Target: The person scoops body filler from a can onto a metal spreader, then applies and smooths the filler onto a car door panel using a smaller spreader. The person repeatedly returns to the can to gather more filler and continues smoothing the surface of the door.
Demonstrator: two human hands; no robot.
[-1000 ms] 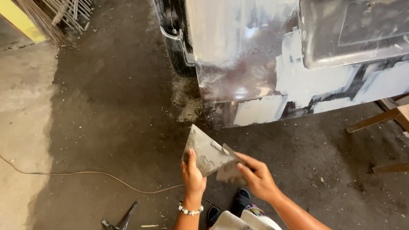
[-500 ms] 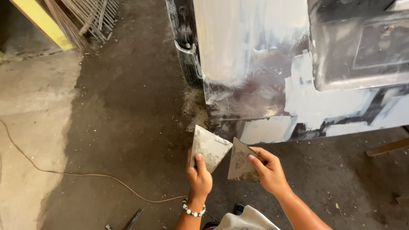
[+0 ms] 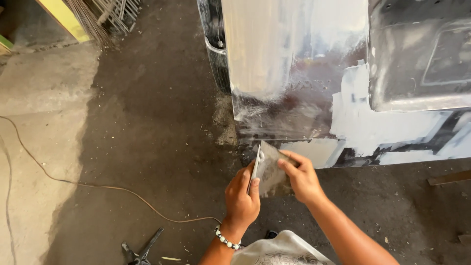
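My left hand point(image 3: 241, 200), with a bead bracelet on the wrist, holds a thin metal spreader blade point(image 3: 256, 166) seen almost edge-on. My right hand point(image 3: 300, 177) grips a second flat metal spreader point(image 3: 271, 172), grey with filler, pressed against the left one. Both blades sit just below the lower edge of a car body panel point(image 3: 294, 73), which is bare shiny metal with white filler patches point(image 3: 355, 118).
A black tyre point(image 3: 216, 44) stands left of the panel. A thin cable point(image 3: 98, 185) runs across the dusty concrete floor. A dark tool point(image 3: 140, 250) lies by my feet. Metal rods point(image 3: 105, 14) and a yellow beam point(image 3: 61, 17) are at top left.
The two spreaders, held apart half a second ago, have come together face to face. The left blade has turned edge-on, and both hands have risen closer to the panel's lower edge.
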